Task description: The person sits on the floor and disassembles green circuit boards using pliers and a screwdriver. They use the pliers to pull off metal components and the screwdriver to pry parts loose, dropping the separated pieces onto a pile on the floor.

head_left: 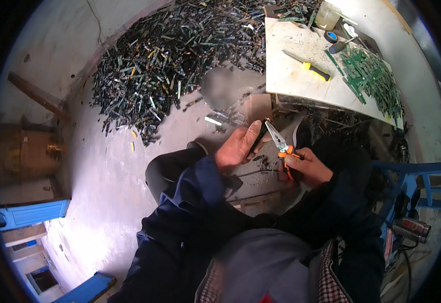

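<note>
My left hand is closed around a dark narrow piece, its thumb pressed along the top; the exact kind of piece is hard to make out. My right hand grips long-nose pliers by their orange-and-black handles. The plier tips point up and left and meet the upper end of the dark piece, where a small coppery spot shows. Small dark scraps lie on the floor below, between my hands.
A large heap of dark strips covers the far floor. At right, a white board bears a yellow-handled screwdriver, black tape, a jar and piled green circuit boards. A blue frame and a metal cylindrical tool are beside me.
</note>
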The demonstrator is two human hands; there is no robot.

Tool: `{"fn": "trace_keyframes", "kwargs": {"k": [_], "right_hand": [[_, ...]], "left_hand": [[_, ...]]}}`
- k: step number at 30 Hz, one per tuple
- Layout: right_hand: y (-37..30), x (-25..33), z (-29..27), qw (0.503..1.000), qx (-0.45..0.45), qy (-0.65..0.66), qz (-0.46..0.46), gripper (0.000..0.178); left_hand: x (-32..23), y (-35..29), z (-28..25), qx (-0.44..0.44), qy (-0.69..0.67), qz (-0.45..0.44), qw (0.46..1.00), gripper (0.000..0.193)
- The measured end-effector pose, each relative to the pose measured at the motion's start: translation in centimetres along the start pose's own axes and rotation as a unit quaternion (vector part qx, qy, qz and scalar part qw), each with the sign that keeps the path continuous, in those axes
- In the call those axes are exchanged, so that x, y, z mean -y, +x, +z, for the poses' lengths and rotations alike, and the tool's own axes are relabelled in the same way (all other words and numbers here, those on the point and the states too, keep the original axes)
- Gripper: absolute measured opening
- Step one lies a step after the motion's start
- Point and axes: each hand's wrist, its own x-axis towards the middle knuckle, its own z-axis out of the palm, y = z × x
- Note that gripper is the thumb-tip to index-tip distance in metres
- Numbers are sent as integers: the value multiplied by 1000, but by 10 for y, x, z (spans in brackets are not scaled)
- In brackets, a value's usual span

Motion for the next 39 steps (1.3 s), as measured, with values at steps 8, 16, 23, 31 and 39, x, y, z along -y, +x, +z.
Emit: {"fn": "trace_keyframes", "kwargs": {"k": [8, 16, 23, 31, 39], "right_hand": [[-19, 10, -21, 875, 54, -481, -19, 40], [-29, -31, 3, 948, 55, -287, -130, 39], [-21, -51, 35, 989, 131, -56, 32, 38], [-26, -64, 44, 984, 158, 61, 54, 44], [-28, -75, 52, 978, 171, 96, 68, 45]], "left_hand": [[22, -43, -3, 68, 55, -20, 996, 63], [52, -61, -16, 36, -281, -19, 959, 56], [66, -71, 13, 25, -330, -17, 943, 56], [67, -74, 31, -46, -307, -17, 951, 57], [69, -73, 37, -30, -282, 9, 959, 55]]}}
